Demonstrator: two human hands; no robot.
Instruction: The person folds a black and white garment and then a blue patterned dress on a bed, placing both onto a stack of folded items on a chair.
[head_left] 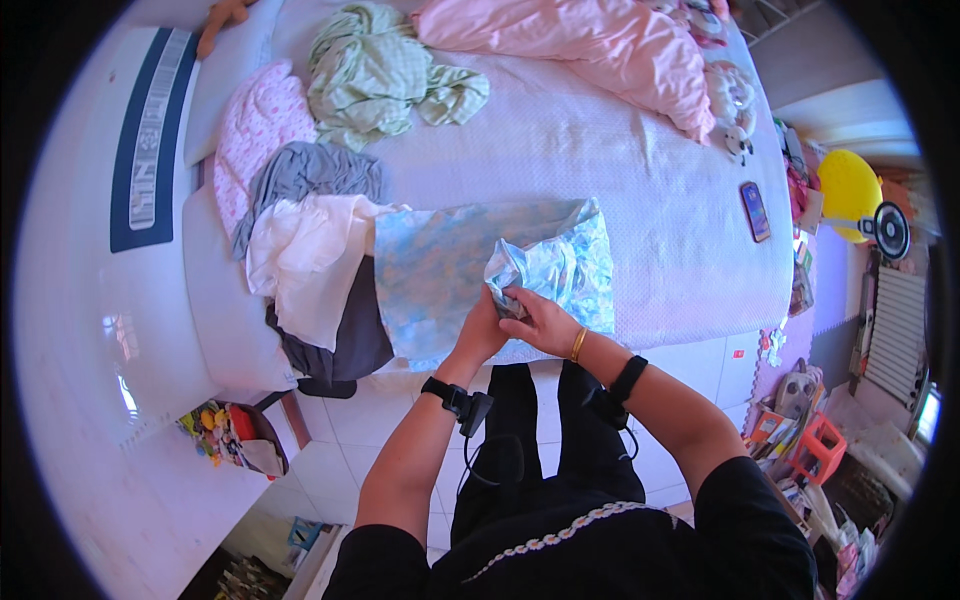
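A light-blue mottled piece of cloth lies spread near the front edge of the bed, its right part folded over and gathered into creases. My left hand is closed at the bunched near edge of this blue cloth, its fingertips partly hidden by the fabric. Beside it, my right hand pinches the same gathered edge between thumb and fingers. To the left, a white garment and a dark grey garment lie against the cloth's side.
On the bed lie a grey garment, a pink-patterned cloth, a green checked garment and a pink cover. A phone rests near the right edge. Beyond stand a yellow balloon and a red stool.
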